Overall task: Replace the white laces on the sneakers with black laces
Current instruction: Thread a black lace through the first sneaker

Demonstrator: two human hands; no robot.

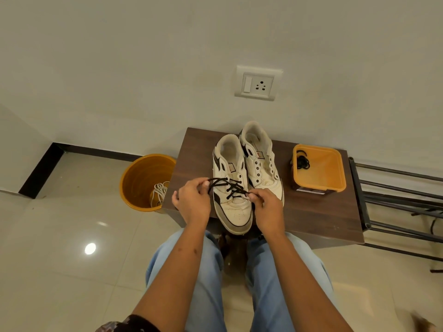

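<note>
Two sneakers stood side by side on the counter (pixel 311 212), toes toward the person. The left sneaker (pixel 230 188) sat nearer, its toe reaching the front edge; the right sneaker (pixel 260 161) lay just beside it, set farther back toward the wall. To their right on the counter stood a tub (pixel 330 178) with a coiled lace (pixel 302 161) in its left corner. Left of the counter, on the floor, stood a bucket (pixel 136 178) with laces (pixel 159 191) inside. A wall socket (pixel 258 83) hung above and behind the sneakers. A metal rack (pixel 402 202) stood right of the counter. The left hand (pixel 193 200) and right hand (pixel 265 207) flanked the nearer sneaker, each in a grip on an end of the lace (pixel 230 188) threaded through it.
</note>
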